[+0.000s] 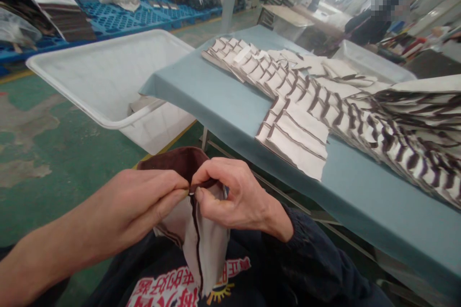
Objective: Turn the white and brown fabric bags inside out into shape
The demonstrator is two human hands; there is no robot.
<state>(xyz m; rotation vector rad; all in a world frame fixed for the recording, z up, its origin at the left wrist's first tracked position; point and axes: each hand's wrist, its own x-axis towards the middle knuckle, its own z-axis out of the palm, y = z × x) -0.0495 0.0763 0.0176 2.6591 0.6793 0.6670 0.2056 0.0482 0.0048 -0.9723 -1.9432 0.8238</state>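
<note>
Head view: the left hand (144,201) and right hand (234,196) both pinch a pale cloth piece (214,235) at its brown upper edge, fingertips close together above a dark seam (196,230). The piece hangs before the person's torso, beside the blue table (230,100). Overlapping cloth pieces (298,139) lie on the table; a white bin (90,72) stands alongside.
</note>
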